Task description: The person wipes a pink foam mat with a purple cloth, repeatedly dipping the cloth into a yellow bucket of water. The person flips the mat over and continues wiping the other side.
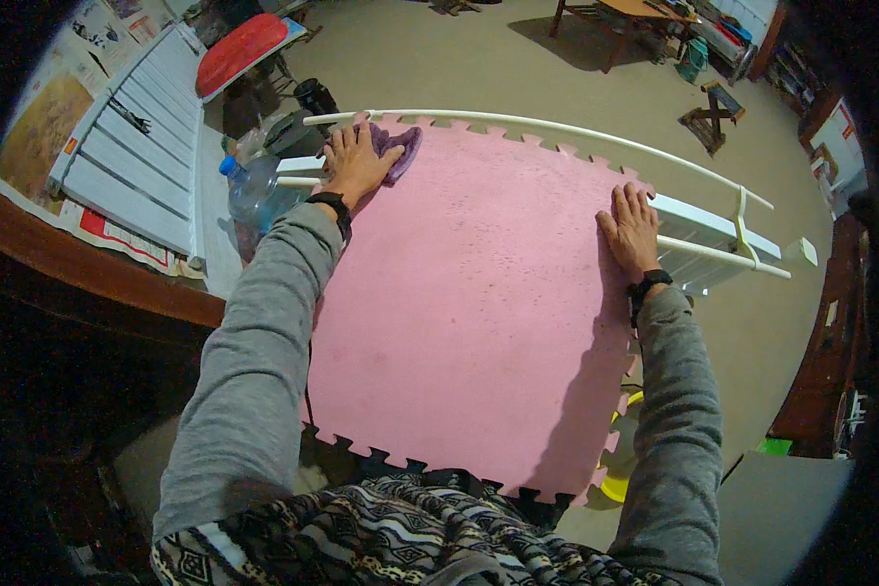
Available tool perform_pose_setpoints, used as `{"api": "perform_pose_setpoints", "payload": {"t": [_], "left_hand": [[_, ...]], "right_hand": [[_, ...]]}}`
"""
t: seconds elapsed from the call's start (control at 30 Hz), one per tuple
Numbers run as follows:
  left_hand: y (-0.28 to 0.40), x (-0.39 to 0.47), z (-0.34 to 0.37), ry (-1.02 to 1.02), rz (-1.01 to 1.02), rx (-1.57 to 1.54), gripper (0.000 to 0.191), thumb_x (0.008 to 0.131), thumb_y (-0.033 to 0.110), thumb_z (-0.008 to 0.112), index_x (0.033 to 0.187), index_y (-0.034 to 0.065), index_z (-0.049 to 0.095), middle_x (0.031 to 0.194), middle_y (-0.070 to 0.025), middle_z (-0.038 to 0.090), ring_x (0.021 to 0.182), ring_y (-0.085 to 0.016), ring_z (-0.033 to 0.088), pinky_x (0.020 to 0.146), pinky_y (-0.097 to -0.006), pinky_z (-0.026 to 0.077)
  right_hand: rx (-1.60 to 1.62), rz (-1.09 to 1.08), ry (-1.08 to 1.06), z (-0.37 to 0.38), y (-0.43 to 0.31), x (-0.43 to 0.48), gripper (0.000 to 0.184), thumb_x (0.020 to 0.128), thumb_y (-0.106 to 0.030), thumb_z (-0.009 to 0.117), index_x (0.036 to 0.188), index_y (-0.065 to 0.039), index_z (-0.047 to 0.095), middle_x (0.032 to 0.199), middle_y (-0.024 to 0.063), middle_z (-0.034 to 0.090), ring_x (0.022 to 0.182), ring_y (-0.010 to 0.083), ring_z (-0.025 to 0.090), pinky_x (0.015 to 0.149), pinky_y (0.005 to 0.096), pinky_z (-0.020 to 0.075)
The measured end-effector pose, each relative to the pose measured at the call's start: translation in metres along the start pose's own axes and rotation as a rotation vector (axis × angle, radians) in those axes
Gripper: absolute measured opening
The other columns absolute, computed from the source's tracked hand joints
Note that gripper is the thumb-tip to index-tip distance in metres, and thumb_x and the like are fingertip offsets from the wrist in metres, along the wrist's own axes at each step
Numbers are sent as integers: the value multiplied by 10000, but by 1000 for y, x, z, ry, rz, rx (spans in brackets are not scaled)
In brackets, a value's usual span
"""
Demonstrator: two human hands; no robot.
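Observation:
In front of me lies a pink interlocking foam floor mat (439, 308), propped over a white metal rack and reaching back to my lap. Dark specks, perhaps wet marks, dot its upper middle and right. At its far left corner, my left hand (359, 162) presses a bunched purple cloth (404, 152) against the surface, with the thumb spread out over it. My right hand (631, 223) lies flat along the far right edge of the mat, fingers slightly apart and no cloth under it. The mat's underside is hidden.
White rack rails (718, 253) stick out past the mat's right side. To the left stand a large clear water bottle (253, 183) and a white slatted panel (135, 146). A yellow-rimmed basin (615, 488) sits below at right. Farther off are a folding stool (710, 117) and a wooden table (641, 9).

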State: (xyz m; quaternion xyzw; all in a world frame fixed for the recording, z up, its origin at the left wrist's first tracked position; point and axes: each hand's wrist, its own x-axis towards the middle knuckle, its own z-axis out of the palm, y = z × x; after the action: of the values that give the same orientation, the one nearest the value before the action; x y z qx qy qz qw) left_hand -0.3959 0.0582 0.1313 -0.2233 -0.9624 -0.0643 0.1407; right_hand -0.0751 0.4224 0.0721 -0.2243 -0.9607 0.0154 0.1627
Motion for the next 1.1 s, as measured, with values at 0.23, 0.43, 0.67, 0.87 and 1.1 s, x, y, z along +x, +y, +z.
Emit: {"api": "perform_pose_setpoints", "payload": {"t": [0.23, 0.43, 0.67, 0.87, 1.1], "left_hand": [[9, 12, 23, -18, -4, -39, 543, 943, 445, 551, 1267, 9, 579, 1356, -212, 557, 1291, -423, 443, 1082, -599, 308], [27, 22, 27, -176, 25, -84, 522, 949, 411, 545, 1275, 4, 572, 1368, -194, 552, 1299, -412, 445, 1065, -606, 331], [99, 14, 38, -218, 157, -122, 513, 944, 380, 552, 1294, 4, 550, 1367, -221, 539, 1299, -426, 441, 1054, -598, 344], [180, -11, 51, -119, 359, -226, 396, 891, 222, 554, 1216, -3, 585, 1288, -206, 575, 1203, -392, 497, 994, -567, 382], [214, -52, 33, -95, 718, -534, 293, 847, 214, 611, 1063, 17, 601, 999, -222, 617, 989, -421, 546, 855, -529, 445]], "right_hand": [[-9, -9, -7, 1, 0, 1, 650, 970, -482, 474, 1477, -77, 432, 1576, 194, 351, 1469, 407, 273, 1179, 532, 198], [-4, -29, 41, 0, -1, 1, 659, 946, -461, 504, 1466, -60, 440, 1552, 216, 379, 1452, 415, 298, 1166, 528, 218], [-6, -5, 34, 2, -2, 1, 636, 945, -461, 502, 1443, -69, 457, 1547, 203, 380, 1452, 415, 287, 1159, 536, 223], [-18, 24, -15, 0, -2, 1, 644, 958, -459, 487, 1480, -85, 434, 1571, 192, 362, 1473, 393, 270, 1170, 518, 215], [-4, 7, -18, -4, -3, -1, 653, 956, -463, 504, 1480, -81, 429, 1575, 185, 354, 1471, 398, 269, 1167, 523, 224]]}}
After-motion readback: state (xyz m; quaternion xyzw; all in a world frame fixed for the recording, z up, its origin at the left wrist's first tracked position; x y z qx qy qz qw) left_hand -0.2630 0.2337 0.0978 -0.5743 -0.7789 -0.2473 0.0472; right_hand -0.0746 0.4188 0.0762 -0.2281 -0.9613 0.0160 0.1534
